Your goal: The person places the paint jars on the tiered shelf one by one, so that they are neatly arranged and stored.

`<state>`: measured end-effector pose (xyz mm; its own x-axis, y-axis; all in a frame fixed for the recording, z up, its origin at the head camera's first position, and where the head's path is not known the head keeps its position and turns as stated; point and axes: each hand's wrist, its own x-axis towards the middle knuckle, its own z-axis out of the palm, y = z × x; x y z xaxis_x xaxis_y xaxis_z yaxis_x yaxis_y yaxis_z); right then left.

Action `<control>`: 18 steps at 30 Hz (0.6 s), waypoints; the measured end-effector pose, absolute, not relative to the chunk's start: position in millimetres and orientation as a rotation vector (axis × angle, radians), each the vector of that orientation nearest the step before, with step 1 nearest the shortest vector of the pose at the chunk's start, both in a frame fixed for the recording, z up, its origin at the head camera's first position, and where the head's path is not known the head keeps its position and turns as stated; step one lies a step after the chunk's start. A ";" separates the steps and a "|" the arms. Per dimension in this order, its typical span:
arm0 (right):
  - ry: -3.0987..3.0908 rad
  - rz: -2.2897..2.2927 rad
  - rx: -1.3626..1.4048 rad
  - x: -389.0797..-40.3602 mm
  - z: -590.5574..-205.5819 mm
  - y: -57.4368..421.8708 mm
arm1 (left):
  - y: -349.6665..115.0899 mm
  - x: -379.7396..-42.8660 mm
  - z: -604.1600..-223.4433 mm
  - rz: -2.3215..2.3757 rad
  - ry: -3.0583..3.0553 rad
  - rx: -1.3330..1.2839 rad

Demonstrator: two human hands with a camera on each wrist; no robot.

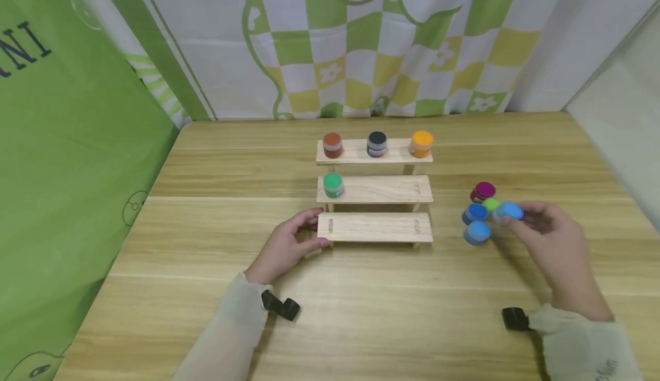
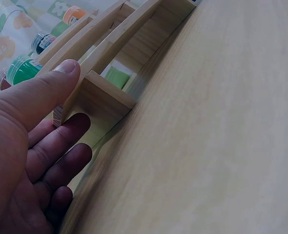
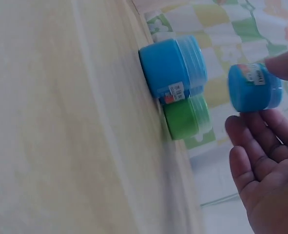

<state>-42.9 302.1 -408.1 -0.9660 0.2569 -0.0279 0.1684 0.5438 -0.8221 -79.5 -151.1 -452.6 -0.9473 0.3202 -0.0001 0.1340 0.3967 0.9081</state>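
My left hand (image 1: 285, 246) grips the left end of the lowest step of a three-step wooden rack (image 1: 376, 227), thumb at its front corner. A brown paint pot (image 1: 332, 145), a black paint pot (image 1: 377, 144) and an orange paint pot (image 1: 421, 144) stand on the top step. A green paint pot (image 1: 333, 185) sits at the left of the middle step. Off the table at the right, my right hand (image 1: 554, 246) pinches a light blue paint pot (image 3: 251, 87) between thumb and fingers.
Beside the right hand, a magenta pot (image 1: 483, 192), a lime green pot (image 3: 185, 118), a dark blue pot (image 1: 474, 213) and another light blue pot (image 1: 476, 232) cluster on the wooden table (image 1: 227, 157). A patterned curtain (image 1: 356, 43) hangs behind the table.
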 end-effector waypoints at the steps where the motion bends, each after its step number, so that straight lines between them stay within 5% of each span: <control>1: -2.653 1.417 -0.369 -43.1 -406.3 300.1 | -151.0 -79.5 -452.4 1.580 2.478 0.404; 18: -2.493 1.469 -0.053 -59.1 -394.5 251.4 | -150.8 -78.9 -450.9 1.558 2.485 0.392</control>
<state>-59.1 251.4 -394.5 -0.9688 0.1555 0.1930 -0.0935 0.4920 -0.8655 -78.9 -150.8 -450.9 -0.9486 0.3160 -0.0135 0.1255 0.4152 0.9010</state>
